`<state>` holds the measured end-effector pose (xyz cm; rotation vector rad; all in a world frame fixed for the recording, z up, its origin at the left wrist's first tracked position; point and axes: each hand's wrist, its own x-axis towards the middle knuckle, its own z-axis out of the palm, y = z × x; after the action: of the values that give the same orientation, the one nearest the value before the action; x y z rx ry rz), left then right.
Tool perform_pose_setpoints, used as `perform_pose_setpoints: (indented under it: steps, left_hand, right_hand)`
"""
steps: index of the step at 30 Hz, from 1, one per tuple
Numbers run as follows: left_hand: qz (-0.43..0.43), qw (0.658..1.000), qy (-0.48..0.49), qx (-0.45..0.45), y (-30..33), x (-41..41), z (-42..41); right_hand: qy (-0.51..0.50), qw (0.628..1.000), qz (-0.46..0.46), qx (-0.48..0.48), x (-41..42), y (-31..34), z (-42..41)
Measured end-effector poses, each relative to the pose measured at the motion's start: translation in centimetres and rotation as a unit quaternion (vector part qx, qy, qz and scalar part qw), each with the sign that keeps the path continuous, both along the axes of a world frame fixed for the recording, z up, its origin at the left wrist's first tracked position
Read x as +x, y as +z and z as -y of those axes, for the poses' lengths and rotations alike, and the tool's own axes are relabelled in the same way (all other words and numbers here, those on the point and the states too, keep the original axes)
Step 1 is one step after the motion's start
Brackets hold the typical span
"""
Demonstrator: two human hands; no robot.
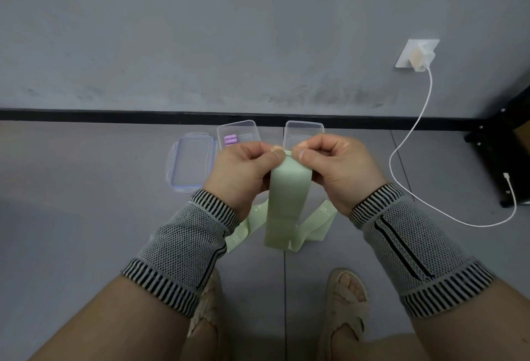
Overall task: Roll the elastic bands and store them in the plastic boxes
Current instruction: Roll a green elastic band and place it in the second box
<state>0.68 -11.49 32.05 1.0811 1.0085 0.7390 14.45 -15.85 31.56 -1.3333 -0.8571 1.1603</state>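
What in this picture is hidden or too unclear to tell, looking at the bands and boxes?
- Head view: the near ends of both plastic boxes sit behind the left hand and right hand, so their full contents are hidden.
- The purple band in the left box: its printing is too small to read.
- The green band: its pinched top edge is covered by fingertips, so how far it is rolled is unclear.
- The lid: its near corner is hidden by the left wrist.

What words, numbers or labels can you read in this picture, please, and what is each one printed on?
"30": on the right trailing end of the green elastic band, followed by small print too blurred to read.
"30": on its left trailing end, seen inverted.
"10", seemingly: on the purple band inside the left plastic box; blurred.
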Motion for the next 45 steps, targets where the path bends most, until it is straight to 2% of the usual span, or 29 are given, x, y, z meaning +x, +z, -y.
perform_pose_setpoints:
  steps: [10, 14, 18, 24, 31, 35, 38, 42, 45]
  left_hand:
    - [0.047, 0.998, 0.015, -0.03, 0.38, 0.0, 0.03]
    - [0.068, 0.997, 0.021, -0.038, 0.4, 0.32, 0.08]
    - [0.067, 0.997, 0.021, -0.032, 0.26, 0.6, 0.14]
    - [0.063, 0.998, 0.029, -0.011, 0.16, 0.64, 0.11]
    - [0.038, 0.998, 0.036, 0.031, 0.17, 0.1, -0.34]
    - [0.028, 0.998, 0.03, 0.049, 0.13, -0.07, -0.36]
    - [0.039, 0.998, 0.022, 0.044, 0.24, -0.03, -0.29]
    - [0.051, 0.998, 0.023, -0.012, 0.49, 0.08, -0.44]
    - [-0.001, 1.0, 0.003, -0.019, 0.54, -0.03, -0.49]
  right_hand:
    - [0.006, 0.993, -0.112, -0.038, -0.1, 0.39, -0.25]
    - [-0.026, 0.997, -0.065, -0.018, -0.59, 0.25, -0.27]
    - [-0.058, 0.998, 0.021, 0.008, -0.61, -0.01, -0.32]
    - [-0.055, 0.995, 0.072, 0.032, -0.55, -0.4, -0.29]
    - [0.028, 0.998, -0.046, 0.042, -0.11, -0.18, -0.1]
    - [-0.003, 0.996, 0.076, 0.038, -0.16, -0.08, 0.09]
    - [-0.015, 0.994, 0.099, 0.044, -0.07, 0.05, 0.12]
    - [-0.034, 0.991, 0.115, 0.057, 0.02, 0.08, 0.12]
    - [-0.037, 0.987, 0.147, 0.06, 0.08, -0.01, 0.17]
